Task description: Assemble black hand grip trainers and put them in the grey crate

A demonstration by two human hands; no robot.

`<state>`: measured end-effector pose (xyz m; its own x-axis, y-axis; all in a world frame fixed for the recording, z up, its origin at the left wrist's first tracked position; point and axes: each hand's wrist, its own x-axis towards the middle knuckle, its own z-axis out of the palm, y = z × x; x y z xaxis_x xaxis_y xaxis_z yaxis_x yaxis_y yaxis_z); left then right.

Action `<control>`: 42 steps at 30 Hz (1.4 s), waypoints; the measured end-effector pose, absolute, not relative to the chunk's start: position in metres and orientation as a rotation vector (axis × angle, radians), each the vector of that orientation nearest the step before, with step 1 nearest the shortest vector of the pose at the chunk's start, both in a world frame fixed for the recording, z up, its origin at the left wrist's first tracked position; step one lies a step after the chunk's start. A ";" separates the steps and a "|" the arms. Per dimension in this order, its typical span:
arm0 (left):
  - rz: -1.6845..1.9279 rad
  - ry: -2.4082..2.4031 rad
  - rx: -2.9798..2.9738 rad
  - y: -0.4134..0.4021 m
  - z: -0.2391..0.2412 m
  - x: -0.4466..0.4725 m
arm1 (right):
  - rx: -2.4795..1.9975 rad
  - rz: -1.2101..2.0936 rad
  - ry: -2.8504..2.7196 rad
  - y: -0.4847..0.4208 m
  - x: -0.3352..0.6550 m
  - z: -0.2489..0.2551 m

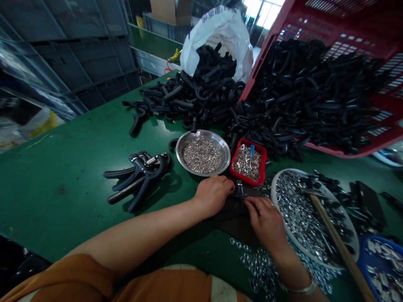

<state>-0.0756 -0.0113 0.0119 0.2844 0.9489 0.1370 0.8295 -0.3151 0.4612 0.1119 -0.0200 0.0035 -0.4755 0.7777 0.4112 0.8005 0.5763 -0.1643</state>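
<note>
My left hand is curled shut on a small black part that rests on the green table, just below a round steel dish of small silver pins. From the right, my right hand pinches the same black part with its fingertips. A small red tray of silver rivets sits just beyond both hands. What else the fingers hold, if anything, is hidden.
Several finished black hand grippers lie left of the hands. A heap of black plastic handles spills from a white bag and a tilted red crate. A white bowl of metal rings holds a wooden-handled hammer. Loose washers lie near me.
</note>
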 end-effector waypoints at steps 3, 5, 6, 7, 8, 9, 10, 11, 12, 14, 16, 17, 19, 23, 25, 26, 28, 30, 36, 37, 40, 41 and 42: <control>0.567 1.619 2.251 -0.011 0.011 -0.076 | -1.259 -0.054 -2.377 -0.019 0.112 0.004; 0.581 1.615 2.255 -0.011 0.009 -0.076 | -1.275 -0.047 -2.366 -0.020 0.112 0.003; 0.591 1.614 2.259 -0.011 0.009 -0.076 | -1.285 -0.047 -2.359 -0.021 0.111 0.002; 0.603 1.613 2.263 -0.011 0.008 -0.076 | -1.291 -0.053 -2.350 -0.022 0.111 0.002; 0.614 1.611 2.267 -0.011 0.008 -0.076 | -1.290 -0.063 -2.344 -0.022 0.110 0.001; 0.621 1.611 2.271 -0.011 0.007 -0.076 | -1.280 -0.075 -2.344 -0.023 0.110 0.001; 0.625 1.610 2.275 -0.011 0.007 -0.076 | -1.263 -0.091 -2.345 -0.023 0.109 0.000; 0.626 1.611 2.278 -0.011 0.007 -0.076 | -1.246 -0.110 -2.347 -0.024 0.109 0.000; 0.625 1.612 2.282 -0.011 0.007 -0.076 | -1.231 -0.132 -2.349 -0.024 0.108 0.000; 0.621 1.616 2.288 -0.011 0.007 -0.076 | -1.220 -0.176 -2.353 -0.023 0.107 -0.001; 0.622 1.617 2.294 -0.012 0.007 -0.077 | -1.225 -0.218 -2.366 -0.023 0.105 0.000; 0.624 1.619 2.295 -0.012 0.007 -0.077 | -1.231 -0.238 -2.384 -0.024 0.104 0.000; 0.625 1.616 2.294 -0.012 0.006 -0.077 | -1.260 -0.309 -2.434 -0.025 0.103 0.003; 0.606 1.605 2.282 -0.011 0.007 -0.076 | -1.274 -0.507 -2.573 -0.029 0.100 0.010; 0.587 1.603 2.293 -0.011 0.008 -0.074 | -1.223 -0.565 -2.626 -0.029 0.100 0.012; 0.579 1.596 2.309 -0.011 0.009 -0.074 | -1.198 -0.582 -2.641 -0.029 0.100 0.013; 0.570 1.582 2.348 -0.010 0.010 -0.072 | -1.165 -0.583 -2.644 -0.027 0.101 0.013; 0.568 1.579 2.370 -0.010 0.011 -0.071 | -1.167 -0.555 -2.624 -0.026 0.102 0.012; 0.587 1.615 2.357 -0.012 0.010 -0.071 | -1.173 -0.519 -2.608 -0.025 0.106 0.010; 0.599 1.615 2.355 -0.012 0.010 -0.071 | -1.170 -0.483 -2.617 -0.025 0.107 0.010; 0.638 1.587 2.353 -0.010 0.011 -0.071 | -1.160 -0.310 -2.636 -0.025 0.113 0.010; 0.650 1.566 2.350 -0.009 0.012 -0.071 | -1.149 -0.246 -2.634 -0.026 0.115 0.010; 0.658 1.535 2.352 -0.007 0.012 -0.069 | -1.136 -0.185 -2.622 -0.027 0.118 0.010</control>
<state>-0.0688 -0.0069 0.0124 0.3405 0.9116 0.2303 0.7957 -0.4099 0.4460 0.1178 -0.0271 0.0101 -0.6530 0.6947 0.3017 0.7301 0.6833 0.0068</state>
